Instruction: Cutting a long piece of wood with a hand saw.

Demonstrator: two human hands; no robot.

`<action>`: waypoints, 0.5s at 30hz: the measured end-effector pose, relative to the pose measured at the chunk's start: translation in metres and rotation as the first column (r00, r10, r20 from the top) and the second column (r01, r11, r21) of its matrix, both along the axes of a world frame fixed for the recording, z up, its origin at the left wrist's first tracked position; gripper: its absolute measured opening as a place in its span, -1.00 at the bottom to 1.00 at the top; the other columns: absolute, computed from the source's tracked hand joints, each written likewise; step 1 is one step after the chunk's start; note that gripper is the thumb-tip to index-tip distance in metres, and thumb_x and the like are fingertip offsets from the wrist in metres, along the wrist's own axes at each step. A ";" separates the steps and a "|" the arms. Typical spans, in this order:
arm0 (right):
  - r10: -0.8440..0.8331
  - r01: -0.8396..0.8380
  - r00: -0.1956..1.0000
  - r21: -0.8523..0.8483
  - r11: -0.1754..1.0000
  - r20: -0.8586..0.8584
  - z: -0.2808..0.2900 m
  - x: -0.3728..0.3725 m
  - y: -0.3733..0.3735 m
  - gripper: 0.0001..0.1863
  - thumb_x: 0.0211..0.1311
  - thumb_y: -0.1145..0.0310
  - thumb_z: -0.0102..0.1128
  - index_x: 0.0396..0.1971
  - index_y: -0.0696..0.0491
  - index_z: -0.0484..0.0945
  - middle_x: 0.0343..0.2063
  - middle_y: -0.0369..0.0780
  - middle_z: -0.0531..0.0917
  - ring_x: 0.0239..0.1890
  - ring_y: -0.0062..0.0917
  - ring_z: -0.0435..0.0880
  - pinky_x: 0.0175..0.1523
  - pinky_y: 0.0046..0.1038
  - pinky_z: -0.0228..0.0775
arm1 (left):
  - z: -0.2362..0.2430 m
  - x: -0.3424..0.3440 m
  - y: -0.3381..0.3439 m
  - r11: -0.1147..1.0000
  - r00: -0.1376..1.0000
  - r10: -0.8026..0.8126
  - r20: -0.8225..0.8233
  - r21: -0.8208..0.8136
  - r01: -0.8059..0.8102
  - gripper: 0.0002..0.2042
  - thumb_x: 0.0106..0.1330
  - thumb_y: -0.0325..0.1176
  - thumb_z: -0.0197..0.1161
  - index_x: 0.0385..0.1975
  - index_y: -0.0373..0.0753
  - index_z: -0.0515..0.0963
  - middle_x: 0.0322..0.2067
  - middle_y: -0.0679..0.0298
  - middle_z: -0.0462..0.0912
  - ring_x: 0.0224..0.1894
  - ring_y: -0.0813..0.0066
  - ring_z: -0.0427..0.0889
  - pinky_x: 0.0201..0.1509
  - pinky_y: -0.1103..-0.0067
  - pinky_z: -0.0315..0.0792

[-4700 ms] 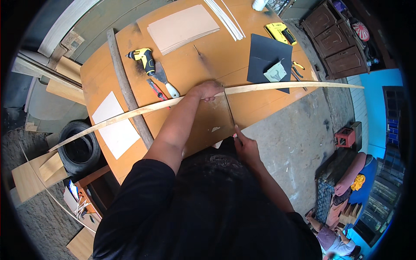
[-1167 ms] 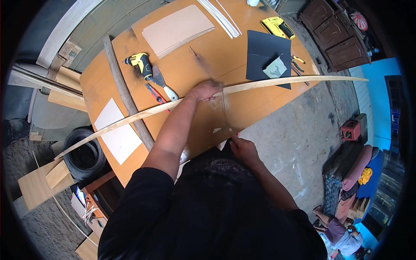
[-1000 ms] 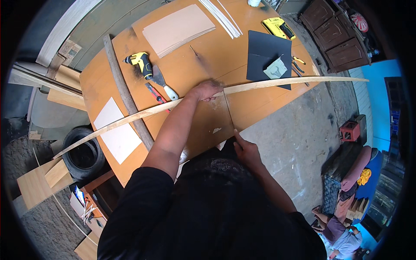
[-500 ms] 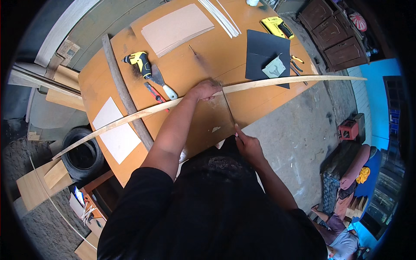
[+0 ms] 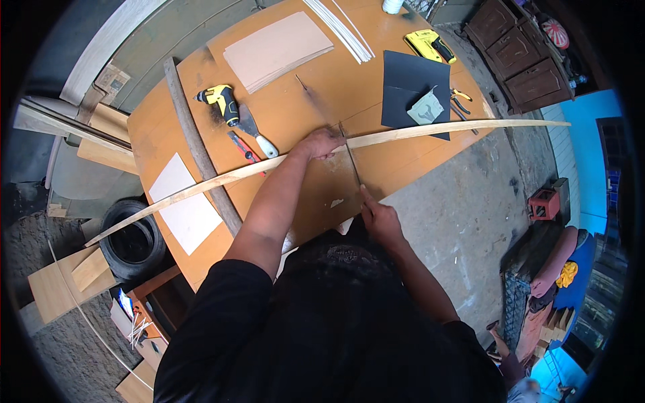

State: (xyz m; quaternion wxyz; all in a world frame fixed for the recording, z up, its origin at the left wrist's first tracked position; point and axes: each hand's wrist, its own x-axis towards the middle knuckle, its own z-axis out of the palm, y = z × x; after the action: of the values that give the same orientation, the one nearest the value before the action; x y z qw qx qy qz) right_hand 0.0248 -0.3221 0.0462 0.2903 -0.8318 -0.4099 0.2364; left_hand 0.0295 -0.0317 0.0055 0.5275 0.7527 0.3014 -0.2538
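Observation:
A long, narrow wooden strip [image 5: 430, 131] crosses the orange-brown table from left to right, both ends reaching past its edges. My left hand [image 5: 320, 144] is closed over the strip near its middle. Just right of those fingers, a thin handsaw [image 5: 354, 163] lies across the strip, its blade seen nearly edge-on. My right hand [image 5: 379, 220] grips the saw's near end by the table's front edge; the handle is mostly hidden in the fingers. How deep the blade sits in the wood cannot be made out.
On the table [image 5: 316, 191] lie a yellow-black drill [image 5: 220, 104], a putty knife [image 5: 263, 142], a red utility knife [image 5: 243, 148], a dark rough pole [image 5: 191, 127], brown sheets [image 5: 279, 50], black sheet [image 5: 403, 80], pliers [image 5: 461, 101] and a yellow staple gun [image 5: 430, 46]. Tyres [image 5: 132, 240] stand left.
My right hand has pushed the saw a little forward, so its far tip sticks out farther beyond the strip. My left hand stays on the strip. The whole view has shifted slightly.

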 end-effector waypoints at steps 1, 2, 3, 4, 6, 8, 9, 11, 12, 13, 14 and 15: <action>0.001 -0.001 1.000 0.018 1.000 -0.008 0.002 -0.006 -0.004 -0.46 0.27 0.33 0.13 0.27 -0.05 0.33 -0.57 0.02 0.61 -0.50 -0.06 0.63 -0.33 -0.15 0.48 | 0.000 -0.002 0.001 1.000 1.000 0.004 0.000 0.005 -0.004 -0.57 0.28 0.04 0.12 -0.29 -0.28 0.57 -0.64 0.26 0.52 -0.64 0.51 0.47 -0.53 0.54 0.40; -0.002 0.002 1.000 0.033 0.999 -0.014 0.005 -0.012 -0.010 -0.46 0.27 0.33 0.12 0.27 -0.03 0.33 -0.57 0.03 0.61 -0.50 -0.06 0.63 -0.33 -0.14 0.48 | 0.000 -0.002 0.000 1.000 1.000 0.024 -0.011 0.006 -0.024 -0.56 0.28 0.05 0.13 -0.25 -0.28 0.56 -0.63 0.26 0.53 -0.63 0.51 0.48 -0.53 0.55 0.41; 0.000 0.001 1.000 0.036 0.999 -0.013 0.003 -0.015 -0.016 -0.46 0.27 0.33 0.12 0.27 -0.03 0.33 -0.57 0.03 0.61 -0.50 -0.06 0.63 -0.33 -0.14 0.48 | -0.001 -0.002 0.000 0.999 0.999 0.045 -0.022 0.007 -0.045 -0.55 0.27 0.05 0.13 -0.21 -0.29 0.54 -0.62 0.25 0.53 -0.62 0.51 0.49 -0.53 0.56 0.41; 0.001 -0.002 1.000 0.099 0.995 0.017 0.004 -0.019 -0.023 -0.46 0.27 0.33 0.12 0.27 -0.03 0.33 -0.57 0.04 0.61 -0.50 -0.05 0.63 -0.33 -0.14 0.48 | -0.002 -0.002 -0.001 0.999 0.999 0.045 -0.023 0.007 -0.045 -0.55 0.27 0.05 0.13 -0.21 -0.29 0.54 -0.62 0.25 0.53 -0.62 0.51 0.49 -0.53 0.56 0.41; 0.002 -0.009 0.999 0.160 0.987 0.046 -0.001 -0.016 -0.024 -0.46 0.27 0.33 0.11 0.27 -0.03 0.33 -0.57 0.04 0.60 -0.49 -0.05 0.62 -0.33 -0.14 0.48 | -0.004 -0.002 -0.001 0.999 0.999 0.036 -0.003 0.013 -0.036 -0.55 0.27 0.05 0.14 -0.20 -0.28 0.54 -0.61 0.25 0.53 -0.62 0.52 0.49 -0.53 0.56 0.40; -0.012 0.009 0.999 -0.061 0.998 -0.048 0.005 -0.004 -0.008 -0.44 0.25 0.34 0.13 0.28 -0.05 0.33 -0.51 0.04 0.63 -0.45 -0.06 0.64 -0.31 -0.15 0.50 | 0.001 -0.001 -0.003 0.999 0.999 0.034 0.000 0.019 -0.034 -0.56 0.28 0.05 0.14 -0.20 -0.29 0.54 -0.62 0.25 0.53 -0.63 0.53 0.48 -0.53 0.56 0.40; -0.013 0.010 0.999 -0.063 0.998 -0.048 0.006 -0.003 -0.006 -0.44 0.25 0.34 0.13 0.28 -0.05 0.33 -0.51 0.04 0.63 -0.45 -0.06 0.64 -0.31 -0.15 0.50 | 0.004 0.000 -0.004 0.999 0.999 0.034 0.005 0.027 -0.034 -0.56 0.28 0.04 0.14 -0.20 -0.29 0.53 -0.62 0.26 0.52 -0.63 0.54 0.47 -0.54 0.56 0.39; -0.006 0.005 1.000 -0.041 0.999 -0.019 0.006 -0.002 0.002 -0.44 0.26 0.34 0.13 0.29 -0.07 0.32 -0.50 0.02 0.64 -0.45 -0.06 0.64 -0.31 -0.15 0.50 | -0.001 -0.001 -0.001 0.999 0.999 0.042 -0.001 0.010 -0.042 -0.56 0.29 0.04 0.14 -0.21 -0.30 0.54 -0.62 0.25 0.52 -0.64 0.54 0.47 -0.54 0.56 0.39; -0.002 0.001 1.000 -0.039 0.999 -0.017 0.005 -0.007 -0.004 -0.44 0.26 0.34 0.13 0.29 -0.07 0.32 -0.50 0.02 0.64 -0.45 -0.06 0.64 -0.31 -0.15 0.50 | -0.003 -0.001 0.001 0.999 0.999 0.047 -0.009 -0.008 -0.047 -0.56 0.29 0.04 0.14 -0.22 -0.30 0.54 -0.62 0.25 0.53 -0.64 0.54 0.46 -0.54 0.56 0.39; 0.004 -0.004 1.000 0.000 1.000 -0.006 0.006 -0.015 -0.015 -0.44 0.26 0.34 0.12 0.28 -0.07 0.32 -0.51 0.02 0.63 -0.46 -0.06 0.64 -0.32 -0.15 0.49 | -0.004 -0.002 0.001 0.999 0.999 0.049 -0.008 -0.008 -0.049 -0.56 0.29 0.04 0.14 -0.22 -0.30 0.54 -0.62 0.25 0.53 -0.64 0.54 0.46 -0.54 0.56 0.39; 0.009 -0.009 1.000 0.039 0.999 0.004 0.004 -0.019 -0.022 -0.45 0.26 0.33 0.12 0.28 -0.06 0.32 -0.53 0.02 0.63 -0.47 -0.07 0.64 -0.33 -0.15 0.49 | -0.004 -0.003 0.002 0.999 0.999 0.035 0.014 0.000 -0.035 -0.56 0.28 0.06 0.14 -0.36 -0.30 0.55 -0.63 0.23 0.53 -0.65 0.51 0.46 -0.53 0.52 0.40; 0.012 -0.012 1.000 0.038 0.999 0.006 0.000 -0.018 -0.024 -0.45 0.26 0.33 0.12 0.28 -0.06 0.32 -0.53 0.02 0.63 -0.47 -0.07 0.64 -0.33 -0.15 0.49 | -0.005 -0.004 0.002 1.000 0.999 0.022 0.036 0.009 -0.022 -0.53 0.27 0.09 0.15 -0.50 -0.30 0.56 -0.64 0.21 0.54 -0.66 0.48 0.47 -0.53 0.49 0.41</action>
State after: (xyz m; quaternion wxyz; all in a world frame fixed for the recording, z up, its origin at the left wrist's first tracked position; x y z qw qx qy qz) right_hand 0.0067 -0.3462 0.0460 0.3036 -0.8243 -0.4200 0.2280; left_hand 0.0260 -0.0293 0.0005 0.5323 0.7562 0.3011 -0.2329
